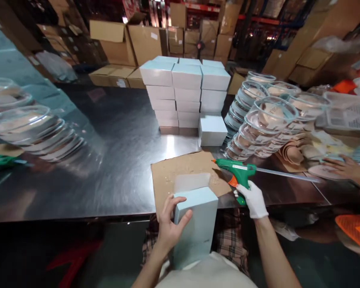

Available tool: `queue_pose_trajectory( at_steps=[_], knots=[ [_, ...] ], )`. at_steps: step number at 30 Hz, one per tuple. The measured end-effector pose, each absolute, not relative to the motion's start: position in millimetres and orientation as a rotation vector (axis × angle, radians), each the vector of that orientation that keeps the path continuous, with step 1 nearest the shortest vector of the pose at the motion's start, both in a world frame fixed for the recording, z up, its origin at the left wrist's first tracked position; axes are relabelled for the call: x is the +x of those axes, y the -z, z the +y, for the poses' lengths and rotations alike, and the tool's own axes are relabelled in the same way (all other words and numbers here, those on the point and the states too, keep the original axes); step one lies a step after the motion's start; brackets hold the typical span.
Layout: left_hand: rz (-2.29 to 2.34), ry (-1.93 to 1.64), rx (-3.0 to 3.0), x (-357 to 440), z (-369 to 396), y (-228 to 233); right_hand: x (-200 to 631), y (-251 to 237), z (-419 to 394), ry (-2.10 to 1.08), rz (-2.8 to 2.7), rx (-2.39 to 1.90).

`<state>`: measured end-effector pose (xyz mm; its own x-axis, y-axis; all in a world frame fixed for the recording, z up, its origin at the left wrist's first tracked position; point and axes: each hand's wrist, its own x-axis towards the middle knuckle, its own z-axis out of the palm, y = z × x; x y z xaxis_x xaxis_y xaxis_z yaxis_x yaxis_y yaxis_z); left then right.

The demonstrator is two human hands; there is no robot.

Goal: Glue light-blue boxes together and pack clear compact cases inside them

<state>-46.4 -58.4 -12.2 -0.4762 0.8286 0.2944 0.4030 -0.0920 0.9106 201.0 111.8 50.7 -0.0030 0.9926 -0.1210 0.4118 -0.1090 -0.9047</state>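
A pale blue-white box (196, 224) stands upright against my body at the table's front edge, its pale flap (192, 181) raised at the far side. My left hand (172, 222), bare, grips the box's upper left corner with thumb and fingers. In a white glove, my right hand (253, 199) is closed round the handle of a green hot glue gun (238, 169) with an orange trigger. Its nozzle points left, above a sheet of cardboard (165, 172) marked with glue. A long clear glue stick (285, 174) sticks out of its back.
White boxes (187, 76) are stacked at the middle back of the metal table (120, 132). Round clear-lidded containers (273, 112) are piled at right, others (21, 124) at left. Another green tool (0, 162) lies far left. A co-worker's hand (348, 170) is at the right.
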Motion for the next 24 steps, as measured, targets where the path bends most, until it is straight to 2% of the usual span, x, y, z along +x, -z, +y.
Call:
queue_pose_trajectory(
  at_steps=[4,10,17,21,24],
  knots=[
    [1.83,-1.646,1.319,-34.9,-48.0,-7.9,195.9,-69.9,75.8,-1.074,-1.319,-1.304],
    [1.847,-1.678,1.374,-21.9,-38.8,-20.5,195.5,-81.3,22.0,-0.943,-1.854,-1.27],
    [1.8,-1.752,1.515,-19.4,-42.5,-18.6,162.4,-79.7,13.6,-0.644,-2.28,-0.877],
    [1.859,-1.782,1.549,-20.0,-47.1,-19.5,159.6,-72.3,21.0,-0.554,-2.228,-0.893],
    [1.911,-1.745,1.472,-23.5,-51.6,-16.6,178.3,-60.4,26.5,-0.683,-2.1,-1.088]
  ],
)
